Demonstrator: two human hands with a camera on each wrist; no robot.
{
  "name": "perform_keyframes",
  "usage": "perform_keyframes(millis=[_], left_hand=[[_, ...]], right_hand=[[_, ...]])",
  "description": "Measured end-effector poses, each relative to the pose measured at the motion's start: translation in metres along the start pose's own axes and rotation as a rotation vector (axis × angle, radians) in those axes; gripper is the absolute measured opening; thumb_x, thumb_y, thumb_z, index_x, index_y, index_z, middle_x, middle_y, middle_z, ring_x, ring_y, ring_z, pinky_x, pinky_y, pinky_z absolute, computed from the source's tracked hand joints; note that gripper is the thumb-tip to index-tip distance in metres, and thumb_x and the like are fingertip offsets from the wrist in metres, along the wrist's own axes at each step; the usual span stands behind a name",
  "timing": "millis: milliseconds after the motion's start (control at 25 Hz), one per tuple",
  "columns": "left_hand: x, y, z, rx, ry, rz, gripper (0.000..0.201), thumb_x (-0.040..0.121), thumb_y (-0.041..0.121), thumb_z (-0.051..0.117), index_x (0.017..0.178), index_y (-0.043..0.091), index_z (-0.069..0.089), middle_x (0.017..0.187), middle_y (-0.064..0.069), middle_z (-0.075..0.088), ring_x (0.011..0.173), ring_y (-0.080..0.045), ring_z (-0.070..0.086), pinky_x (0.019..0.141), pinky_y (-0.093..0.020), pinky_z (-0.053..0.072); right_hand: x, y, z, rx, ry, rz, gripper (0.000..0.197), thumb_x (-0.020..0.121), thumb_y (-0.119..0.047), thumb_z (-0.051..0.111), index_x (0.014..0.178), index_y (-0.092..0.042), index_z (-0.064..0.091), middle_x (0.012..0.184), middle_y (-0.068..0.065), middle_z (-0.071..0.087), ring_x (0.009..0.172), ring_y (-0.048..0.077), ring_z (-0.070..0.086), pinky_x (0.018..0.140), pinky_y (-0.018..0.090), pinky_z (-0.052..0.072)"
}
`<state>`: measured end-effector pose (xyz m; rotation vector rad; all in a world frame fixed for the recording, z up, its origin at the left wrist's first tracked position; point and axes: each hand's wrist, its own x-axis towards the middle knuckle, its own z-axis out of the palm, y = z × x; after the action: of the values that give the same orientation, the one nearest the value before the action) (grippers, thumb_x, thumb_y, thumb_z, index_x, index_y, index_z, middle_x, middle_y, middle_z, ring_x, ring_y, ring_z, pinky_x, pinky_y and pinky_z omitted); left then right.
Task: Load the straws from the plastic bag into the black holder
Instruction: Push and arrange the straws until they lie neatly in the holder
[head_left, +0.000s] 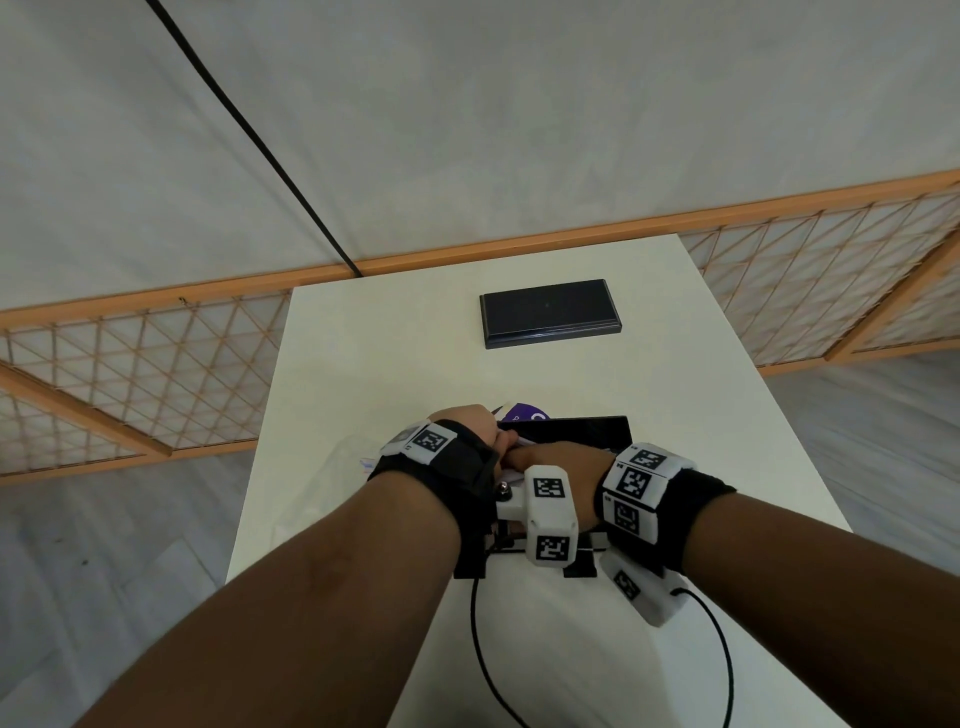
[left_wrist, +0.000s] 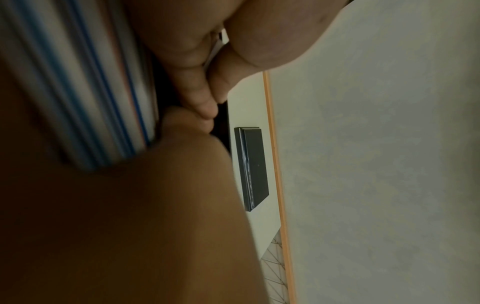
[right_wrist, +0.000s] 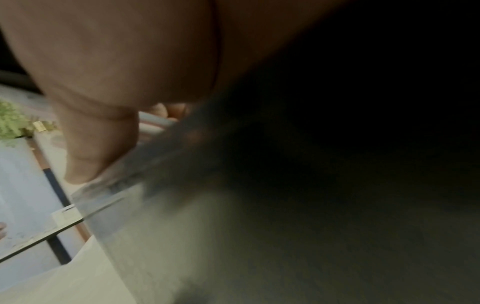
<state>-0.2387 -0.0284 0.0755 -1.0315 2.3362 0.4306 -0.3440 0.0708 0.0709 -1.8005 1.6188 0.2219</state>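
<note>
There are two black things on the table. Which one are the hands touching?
The near one, the black holder, with both hands at it and the straws. The flat black lid lies alone farther back on the table.

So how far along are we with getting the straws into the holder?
Done: the flat black lid lies apart at the far end of the table, so the black holder looks open. In hand: the left hand grips a bundle of striped straws at the holder, with the right hand beside it. Left: seating them; whether more remain in the plastic bag is hidden.
</note>
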Motion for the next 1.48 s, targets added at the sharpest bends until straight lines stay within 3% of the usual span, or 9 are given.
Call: perform_keyframes(millis=[280, 520, 640, 720, 800, 960, 1160, 1360, 1480], left_hand=[[-0.003, -0.002, 0.003, -0.183, 0.077, -0.135, 0.048, 0.105, 0.047, 0.045, 0.112, 0.006, 0.070, 0.091, -0.010, 0.062, 0.090, -0.030, 0.060, 0.073, -0.027, 0.039], [-0.026, -0.013, -0.011, -0.681, 0.291, -0.309, 0.049, 0.102, 0.055, 0.045, 0.118, 0.015, 0.070, 0.121, -0.010, 0.069, 0.118, -0.031, 0.062, 0.079, -0.027, 0.037], [-0.028, -0.025, -0.011, -1.099, 0.420, -0.285, 0.038, 0.074, 0.031, 0.073, 0.099, 0.003, 0.071, 0.103, -0.016, 0.075, 0.099, -0.031, 0.073, 0.088, -0.034, 0.059], [-0.037, -0.030, -0.011, -1.279, 0.528, -0.302, 0.017, 0.058, 0.016, 0.067, 0.071, 0.008, 0.060, 0.072, -0.010, 0.076, 0.080, -0.032, 0.078, 0.081, -0.047, 0.064], [-0.053, -0.027, -0.015, -1.384, 0.541, -0.256, 0.016, 0.058, 0.011, 0.065, 0.065, 0.011, 0.050, 0.046, 0.001, 0.065, 0.066, -0.032, 0.078, 0.081, -0.053, 0.064], [-0.081, -0.026, -0.032, -1.445, 0.605, -0.129, 0.023, 0.076, -0.005, 0.066, 0.063, 0.006, 0.051, 0.052, -0.004, 0.056, 0.057, -0.032, 0.076, 0.077, -0.051, 0.065], [-0.105, -0.037, -0.044, -1.473, 0.597, -0.004, 0.017, 0.080, -0.009, 0.058, 0.069, 0.003, 0.052, 0.058, -0.015, 0.061, 0.048, -0.028, 0.070, 0.046, -0.028, 0.053], [-0.100, -0.040, -0.033, -1.524, 0.719, 0.023, 0.024, 0.072, 0.040, 0.063, 0.077, 0.016, 0.065, 0.090, -0.010, 0.071, 0.088, -0.026, 0.070, 0.078, -0.039, 0.053], [-0.093, -0.021, -0.017, -1.376, 0.621, 0.091, 0.041, 0.101, 0.042, 0.047, 0.076, 0.018, 0.068, 0.086, -0.004, 0.073, 0.090, -0.027, 0.071, 0.095, -0.048, 0.055]], right_hand=[[-0.005, 0.003, 0.006, 0.188, 0.116, -0.033, 0.049, 0.089, -0.040, 0.065, 0.133, -0.021, 0.053, 0.122, 0.000, 0.064, 0.108, 0.020, 0.062, 0.100, 0.035, 0.047], [-0.014, 0.010, -0.001, 0.336, 0.327, 0.119, 0.055, 0.072, -0.061, 0.074, 0.115, -0.027, 0.064, 0.106, -0.009, 0.068, 0.096, 0.013, 0.064, 0.091, 0.032, 0.052], [-0.014, 0.008, -0.007, 0.343, 0.492, 0.176, 0.042, 0.078, -0.046, 0.076, 0.110, -0.022, 0.064, 0.101, -0.005, 0.067, 0.095, 0.016, 0.063, 0.086, 0.030, 0.051], [-0.009, 0.003, -0.010, 0.333, 0.541, 0.173, 0.040, 0.079, -0.040, 0.077, 0.112, -0.023, 0.062, 0.099, -0.005, 0.066, 0.092, 0.016, 0.063, 0.081, 0.029, 0.051], [-0.004, 0.000, -0.009, 0.292, 0.532, 0.168, 0.047, 0.078, -0.042, 0.076, 0.118, -0.023, 0.059, 0.100, -0.005, 0.061, 0.090, 0.015, 0.059, 0.078, 0.027, 0.046], [0.001, -0.007, -0.012, 0.238, 0.530, 0.138, 0.057, 0.079, -0.053, 0.072, 0.126, -0.027, 0.055, 0.102, -0.004, 0.044, 0.091, 0.016, 0.049, 0.084, 0.030, 0.045], [-0.004, -0.025, -0.024, 0.279, 0.622, 0.059, 0.031, 0.093, -0.044, 0.059, 0.072, -0.023, 0.054, 0.066, -0.005, 0.049, 0.064, 0.017, 0.047, 0.061, 0.030, 0.035], [-0.017, -0.037, -0.019, 0.214, 0.573, 0.175, 0.055, 0.094, -0.055, 0.049, 0.054, -0.019, 0.041, 0.051, -0.002, 0.044, 0.054, 0.020, 0.044, 0.054, 0.031, 0.032], [-0.010, -0.047, -0.008, 0.233, 0.546, 0.114, 0.052, 0.094, -0.053, 0.050, 0.054, -0.020, 0.043, 0.050, -0.002, 0.045, 0.053, 0.022, 0.045, 0.058, 0.033, 0.040]])
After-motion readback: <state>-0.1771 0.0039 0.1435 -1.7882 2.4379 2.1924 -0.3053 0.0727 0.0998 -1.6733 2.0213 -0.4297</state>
